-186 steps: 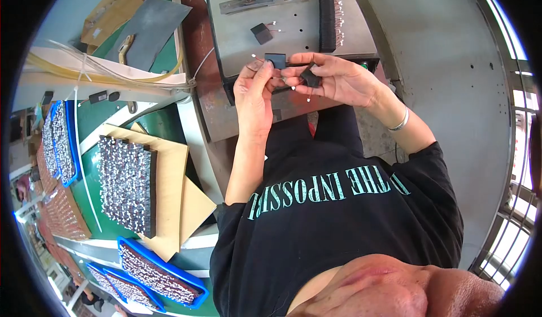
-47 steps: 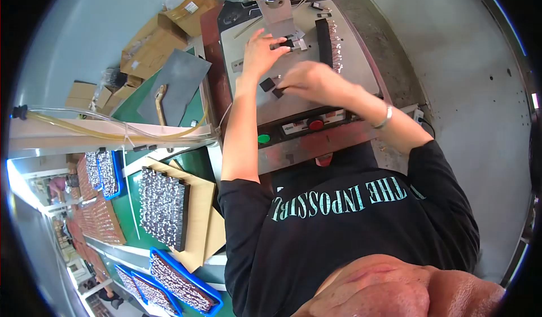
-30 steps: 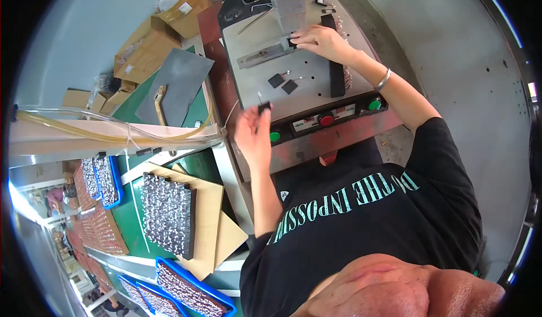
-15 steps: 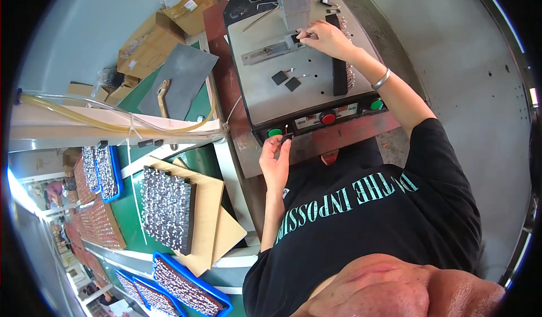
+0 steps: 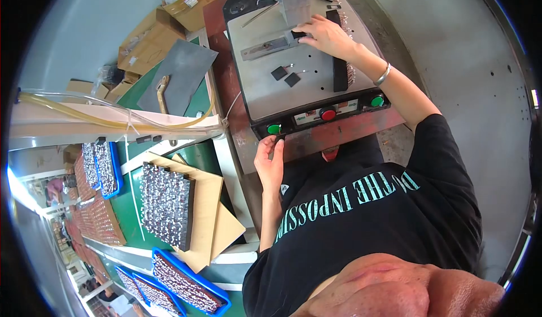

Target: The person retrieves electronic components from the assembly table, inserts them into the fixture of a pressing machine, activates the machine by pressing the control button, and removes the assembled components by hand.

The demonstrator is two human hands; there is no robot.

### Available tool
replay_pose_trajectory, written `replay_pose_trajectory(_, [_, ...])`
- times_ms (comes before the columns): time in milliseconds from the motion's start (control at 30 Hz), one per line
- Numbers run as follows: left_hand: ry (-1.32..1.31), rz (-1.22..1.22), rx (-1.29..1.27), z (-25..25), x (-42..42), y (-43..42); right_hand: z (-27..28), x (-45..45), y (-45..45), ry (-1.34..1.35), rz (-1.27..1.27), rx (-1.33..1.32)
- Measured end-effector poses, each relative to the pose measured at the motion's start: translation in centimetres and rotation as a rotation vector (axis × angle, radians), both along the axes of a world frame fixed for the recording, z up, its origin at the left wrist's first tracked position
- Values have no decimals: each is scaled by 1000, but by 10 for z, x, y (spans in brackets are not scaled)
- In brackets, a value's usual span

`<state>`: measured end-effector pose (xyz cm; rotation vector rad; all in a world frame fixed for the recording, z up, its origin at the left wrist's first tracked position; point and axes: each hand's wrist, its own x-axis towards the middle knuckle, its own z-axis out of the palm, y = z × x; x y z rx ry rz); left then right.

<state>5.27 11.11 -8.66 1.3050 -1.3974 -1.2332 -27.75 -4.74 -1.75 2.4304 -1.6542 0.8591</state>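
My right hand (image 5: pixel 330 37) is at the end of a metal fixture (image 5: pixel 265 48), under the press head (image 5: pixel 292 3). Its thumb and fingers close around a small black square part (image 5: pixel 297 34) seated there. Low by the press's front edge, my left hand (image 5: pixel 268 153) pinches another small black part (image 5: pixel 280 138) with thin leads, close to the left green button (image 5: pixel 274 129). Two black square parts with leads (image 5: pixel 292 79) lie on the metal plate (image 5: pixel 262 94). Just right of them stands a long black row of parts (image 5: pixel 340 68), leads pointing right.
A red button (image 5: pixel 327 114) and a second green button (image 5: pixel 377 100) line the press front. On the left, a green bench carries a block of packed black parts (image 5: pixel 166 204) on boards and blue trays (image 5: pixel 189 283). Cardboard boxes (image 5: pixel 152 40) stand at the back left.
The view has shifted slightly. My right fingers have spread a little over the part at the fixture. My left hand has moved slightly left, still pinching its part.
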Motion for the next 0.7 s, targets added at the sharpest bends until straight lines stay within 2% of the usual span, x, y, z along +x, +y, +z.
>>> replay_pose_trajectory(267, [-32,-19,-19,8,-9,1,2,-2,0,-201,-50,93])
replay_pose_trajectory(367, [-7,-20,-23,10,-11,0,-11,-10,-6,-173,-39,71])
replay_pose_trajectory(467, [-19,-20,-18,11,-11,0,-2,-6,-1,-231,-47,156])
replay_pose_trajectory(567, [-9,-27,-30,8,-11,0,-18,-14,-19,-370,-65,252])
replay_pose_trajectory(667, [-3,-47,-31,9,-14,1,-12,-8,-34,-471,-139,477])
replay_pose_trajectory(700, [5,-46,-31,9,-15,0,-11,-9,-38,-486,-77,472])
